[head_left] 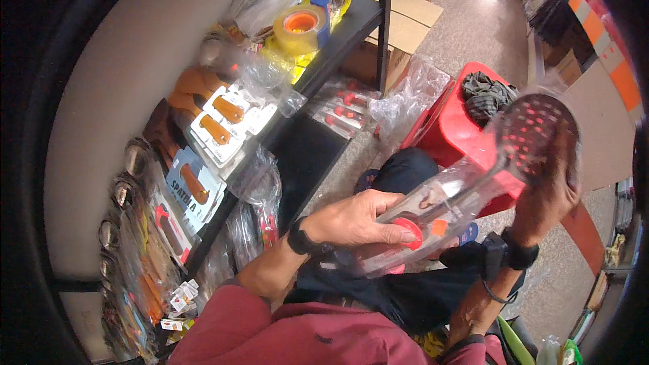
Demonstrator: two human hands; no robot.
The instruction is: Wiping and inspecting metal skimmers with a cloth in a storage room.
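Observation:
Held across in front of me is a skimmer (527, 132), its dark round head pierced with several holes. See-through plastic wrapping (443, 192) covers its handle end, where an orange sticker and a red round part show. My left hand (368, 220) grips the wrapped handle end, thumb pressed on top beside the red part. My right hand (558, 179) is closed on the edge of the skimmer's head; motion smears its fingers somewhat. Just beyond the skimmer stands a red plastic stool (456, 118) with a dark crumpled cloth (485, 96) on it.
To my left, a black shelf (351, 23) bears carded brown-handled utensils (216, 132), bagged ladles (122, 192) and a tape dispenser (301, 27). Packaged red-handled utensils (345, 105) lie on a lower level. Cardboard boxes (405, 10) stand behind the shelf.

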